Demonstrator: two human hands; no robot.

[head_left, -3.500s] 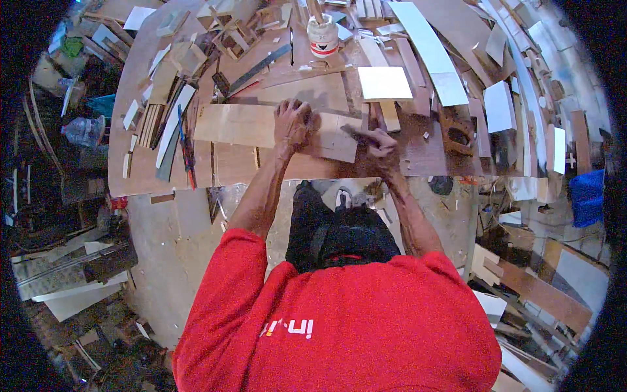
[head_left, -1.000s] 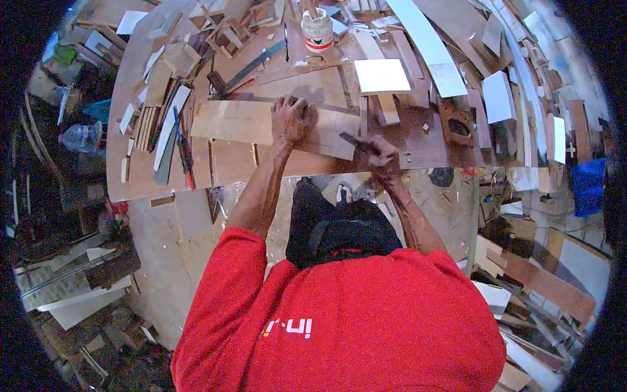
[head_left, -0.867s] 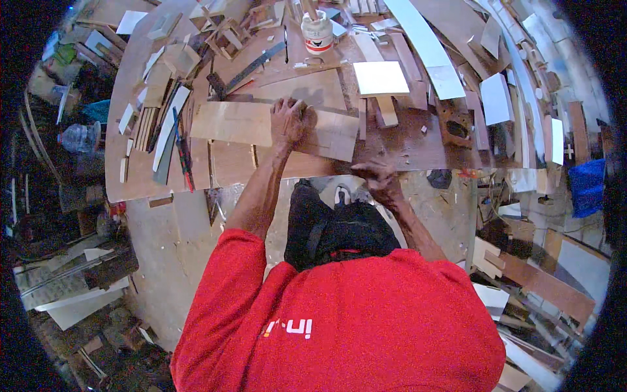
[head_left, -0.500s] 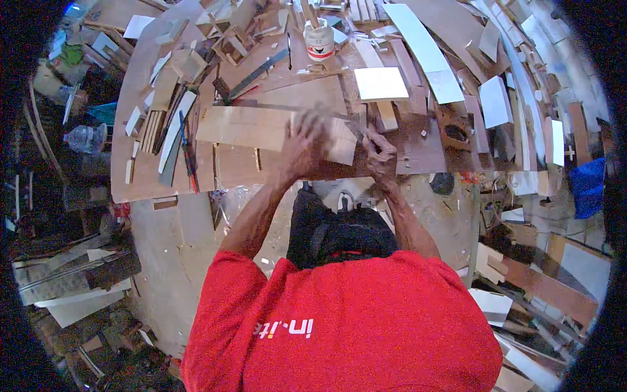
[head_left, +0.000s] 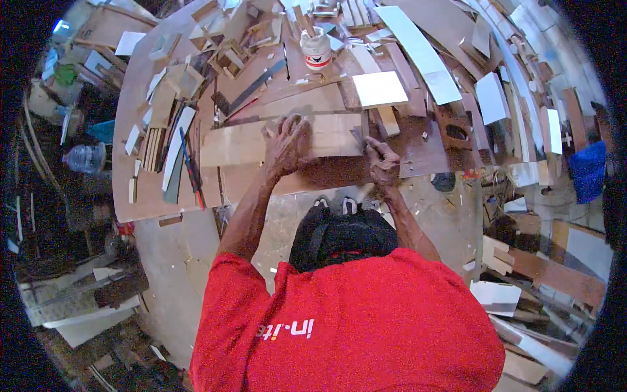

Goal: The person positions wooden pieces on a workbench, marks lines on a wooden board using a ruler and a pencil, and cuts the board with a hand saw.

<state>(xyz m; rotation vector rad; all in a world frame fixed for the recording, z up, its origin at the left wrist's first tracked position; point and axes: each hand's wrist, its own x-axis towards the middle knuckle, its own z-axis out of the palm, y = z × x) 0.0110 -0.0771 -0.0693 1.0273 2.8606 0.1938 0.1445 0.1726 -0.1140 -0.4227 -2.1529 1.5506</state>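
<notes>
From the head camera, the pale board (head_left: 241, 144) at eleven o'clock lies straighter than a moment ago, so its three-o'clock end seems easier to work. The left hand (head_left: 285, 145) rests spread on top; the right hand (head_left: 384, 161), at two o'clock, grips a dark tool (head_left: 357, 138) by that end.

The board (head_left: 235, 142) is showing pale tan wood; the worktop (head_left: 153, 195) is looking reddish brown. From the board, a tub (head_left: 316, 48) is wearing white with a red band at one o'clock, a panel (head_left: 379, 89) is gleaming white at two, a small tool (head_left: 357, 136) is looking dark grey at three, and a shirt (head_left: 353, 313) is glowing red with white lettering at five.
</notes>
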